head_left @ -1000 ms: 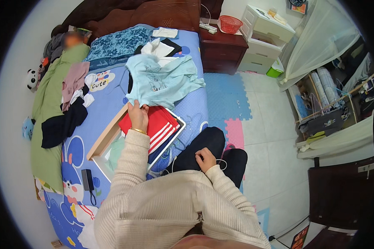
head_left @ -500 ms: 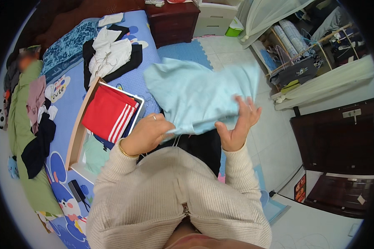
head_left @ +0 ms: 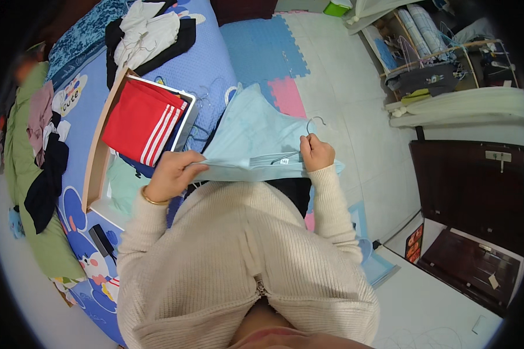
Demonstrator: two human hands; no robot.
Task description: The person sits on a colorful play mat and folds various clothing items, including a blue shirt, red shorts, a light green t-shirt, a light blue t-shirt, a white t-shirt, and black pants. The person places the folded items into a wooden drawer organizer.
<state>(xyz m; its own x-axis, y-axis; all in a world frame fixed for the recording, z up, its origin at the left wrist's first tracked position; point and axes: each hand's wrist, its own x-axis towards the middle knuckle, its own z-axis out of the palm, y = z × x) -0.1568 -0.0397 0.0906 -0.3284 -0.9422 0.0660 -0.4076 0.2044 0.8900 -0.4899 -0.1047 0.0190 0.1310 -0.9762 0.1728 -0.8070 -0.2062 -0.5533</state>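
Across the lap (head_left: pixel 294 195): a pale blue shirt (head_left: pixel 253 125), one long edge drawn near the body, the rest spread away toward the foam mat (head_left: pixel 262 49).
Left hand (head_left: pixel 172 175): grip closed, thumb and fingers pinching that near edge at its left end.
Right hand (head_left: pixel 317 153): grip curled around the neck of a hanger (head_left: pixel 318 119) at the shirt's right side, the hook standing clear above the fist.
Hanger wire: a thin length slants toward the shirt's edge; how far it runs inside is hidden.
Snag: the wire lies against soft cloth, so a hard twist of the hanger could catch or stretch it.
Slip: the left grip seems to have only a narrow margin of cloth; a sharp tug from the right might free it.
Slide: the lap looks a poor support, so the shirt could drop floorward if both grips loosened.
Drawer: the wood-fronted drawer (head_left: pixel 94 186) on the bed (head_left: pixel 215 58), holding red clothing (head_left: pixel 137 122) and mint cloth (head_left: pixel 121 183), would block a leftward sweep.
Loose wires (head_left: pixel 198 136): between drawer and shirt, where cloth might tangle.
Farther off: white garment (head_left: pixel 148 38) on black cloth (head_left: pixel 183 36), green quilt (head_left: pixel 26 151), clothes rack (head_left: pixel 436 96).
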